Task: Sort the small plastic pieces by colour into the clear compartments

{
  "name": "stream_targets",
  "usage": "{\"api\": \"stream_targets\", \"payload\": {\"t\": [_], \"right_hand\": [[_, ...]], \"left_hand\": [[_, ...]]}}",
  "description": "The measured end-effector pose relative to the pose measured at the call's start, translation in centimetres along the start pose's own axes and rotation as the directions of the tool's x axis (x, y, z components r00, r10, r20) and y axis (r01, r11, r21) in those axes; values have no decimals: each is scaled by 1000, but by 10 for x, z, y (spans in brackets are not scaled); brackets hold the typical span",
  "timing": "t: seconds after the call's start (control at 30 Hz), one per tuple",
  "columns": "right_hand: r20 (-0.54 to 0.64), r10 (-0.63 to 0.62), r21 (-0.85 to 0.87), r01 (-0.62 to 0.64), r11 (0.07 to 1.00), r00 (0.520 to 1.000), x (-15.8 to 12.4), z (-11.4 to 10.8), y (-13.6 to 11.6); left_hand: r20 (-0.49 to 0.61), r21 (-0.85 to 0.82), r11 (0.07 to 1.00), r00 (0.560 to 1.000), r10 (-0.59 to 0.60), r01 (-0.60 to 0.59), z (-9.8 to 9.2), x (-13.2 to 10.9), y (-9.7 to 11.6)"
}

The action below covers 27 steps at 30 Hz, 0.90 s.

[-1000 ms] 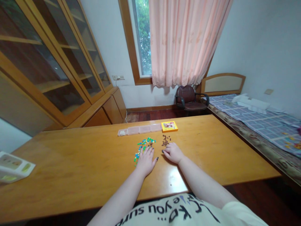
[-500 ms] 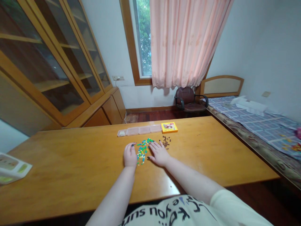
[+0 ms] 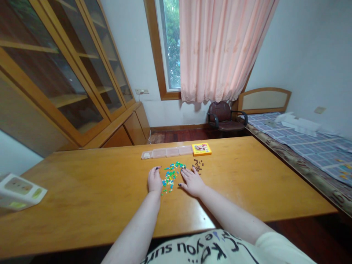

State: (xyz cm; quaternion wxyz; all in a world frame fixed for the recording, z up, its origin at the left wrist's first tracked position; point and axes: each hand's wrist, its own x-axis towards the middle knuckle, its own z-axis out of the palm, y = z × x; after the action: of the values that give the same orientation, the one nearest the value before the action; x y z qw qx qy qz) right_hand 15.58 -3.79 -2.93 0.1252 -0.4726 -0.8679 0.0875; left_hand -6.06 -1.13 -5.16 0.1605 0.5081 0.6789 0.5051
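A scatter of small blue, green and yellow pieces (image 3: 171, 175) lies on the wooden table (image 3: 82, 190). My left hand (image 3: 154, 180) rests flat on the table just left of that scatter, fingers stretched forward. My right hand (image 3: 191, 181) lies flat just right of it, fingers spread. A small heap of dark brown pieces (image 3: 198, 164) sits beyond my right hand. Neither hand holds anything.
A clear compartment box (image 3: 166, 152) and a yellow box (image 3: 201, 149) lie farther back on the table. A white container (image 3: 20, 187) sits at the left edge. A glass-door cabinet stands to the left, a dark chair (image 3: 225, 116) and a bed (image 3: 308, 141) to the right.
One second ago my left hand covered the coloured pieces and my right touched the brown heap. Both hands have shifted left and now flank the coloured scatter.
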Motion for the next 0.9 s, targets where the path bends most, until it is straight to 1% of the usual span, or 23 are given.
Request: {"api": "stream_targets", "payload": {"t": [0.07, 0.17, 0.23, 0.3, 0.4, 0.5, 0.6, 0.73, 0.9], "right_hand": [[-24, 42, 4, -42, 999, 999, -2, 0, 1], [-54, 95, -9, -96, 995, 994, -3, 0, 0], [-52, 96, -17, -97, 995, 994, -3, -1, 0], [-30, 79, -17, -79, 997, 996, -2, -2, 0], [6, 51, -12, -51, 999, 999, -2, -2, 0], [6, 42, -20, -41, 999, 999, -2, -2, 0], [1, 43, -29, -43, 999, 999, -2, -3, 0], [47, 9, -28, -7, 1000, 999, 1, -6, -1], [55, 5, -13, -5, 1000, 998, 0, -7, -1]], "left_hand": [[111, 157, 983, 991, 72, -89, 1, -2, 7], [264, 386, 892, 955, 135, -233, 5, -7, 19], [337, 470, 829, 930, 149, -303, 8, -11, 24], [388, 514, 783, 909, 152, -350, 10, -14, 26], [418, 552, 738, 895, 157, -387, 10, -17, 27], [427, 565, 714, 887, 175, -413, 10, -19, 28], [435, 565, 707, 882, 182, -425, 11, -19, 28], [445, 577, 697, 879, 168, -426, 12, -20, 29], [442, 541, 710, 871, 215, -450, 10, -20, 29]]}}
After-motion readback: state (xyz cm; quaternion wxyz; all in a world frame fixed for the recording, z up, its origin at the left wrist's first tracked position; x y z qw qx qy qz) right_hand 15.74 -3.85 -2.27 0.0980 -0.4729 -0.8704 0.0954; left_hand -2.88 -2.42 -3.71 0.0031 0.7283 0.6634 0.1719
